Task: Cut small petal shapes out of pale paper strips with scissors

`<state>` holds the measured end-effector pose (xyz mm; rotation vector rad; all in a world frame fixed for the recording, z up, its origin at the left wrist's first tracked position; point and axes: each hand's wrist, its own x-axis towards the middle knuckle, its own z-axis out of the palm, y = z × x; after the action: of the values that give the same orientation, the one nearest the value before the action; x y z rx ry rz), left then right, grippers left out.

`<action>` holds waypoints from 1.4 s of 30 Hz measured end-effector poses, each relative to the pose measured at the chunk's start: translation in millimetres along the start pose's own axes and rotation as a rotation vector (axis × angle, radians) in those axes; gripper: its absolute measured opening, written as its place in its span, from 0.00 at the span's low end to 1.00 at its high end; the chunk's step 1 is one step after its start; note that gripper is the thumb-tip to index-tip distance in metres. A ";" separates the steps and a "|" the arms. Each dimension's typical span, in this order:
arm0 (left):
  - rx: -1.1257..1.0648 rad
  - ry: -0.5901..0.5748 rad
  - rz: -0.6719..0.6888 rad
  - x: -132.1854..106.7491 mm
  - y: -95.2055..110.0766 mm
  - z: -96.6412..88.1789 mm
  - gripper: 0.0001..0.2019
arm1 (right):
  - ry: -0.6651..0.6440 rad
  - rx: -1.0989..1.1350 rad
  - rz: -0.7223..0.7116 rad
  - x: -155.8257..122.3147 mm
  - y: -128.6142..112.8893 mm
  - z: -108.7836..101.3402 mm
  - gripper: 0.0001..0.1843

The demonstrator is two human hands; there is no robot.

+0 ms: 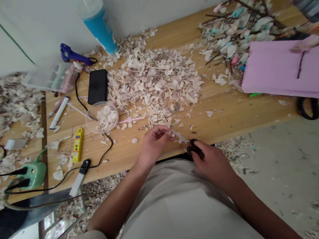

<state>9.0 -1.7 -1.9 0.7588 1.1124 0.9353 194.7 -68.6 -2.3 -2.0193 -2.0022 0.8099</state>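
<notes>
At the table's front edge, my left hand [155, 141] is closed, thumb against fingers, pinching a small pale petal-like piece [173, 134] too small to make out fully. My right hand [207, 154] is wrapped round the black handles of a pair of scissors [183, 139]. Their metal blades point left, with the tips close by my left fingertips. Just beyond my hands spreads a heap of pale, dry petal-like flakes [156, 79]. Left of the heap stands a round clear tub [89, 120] with more flakes inside.
A black phone [98, 87], a yellow box [77, 145], a white marker [59, 113] and a black-handled blade [80, 177] lie to the left, near a green power socket [34, 174] with cables. A blue cup [101, 29] stands behind; pink sheets [281, 73] and branches [244, 2] are right.
</notes>
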 end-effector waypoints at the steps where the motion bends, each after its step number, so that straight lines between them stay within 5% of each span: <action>1: 0.003 -0.001 -0.006 -0.3 0.9 -0.7 0.14 | 0.003 -0.002 0.000 -0.1 0.9 0.0 0.10; 19: 0.076 -0.036 0.020 3.1 -1.9 -10.2 0.15 | -0.067 -0.079 -0.004 -1.0 -3.0 -5.7 0.08; 27: -0.024 0.016 -0.058 -0.2 0.2 -7.7 0.15 | 0.032 0.137 0.064 -3.1 8.5 2.5 0.12; 42: -0.107 0.014 -0.069 -2.9 -14.2 -0.1 0.13 | -0.084 0.097 0.070 -8.7 -3.7 -0.6 0.08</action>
<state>11.7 -10.4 -13.3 0.6237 1.0857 0.9351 192.3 -76.5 2.1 -2.0422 -1.9047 1.0025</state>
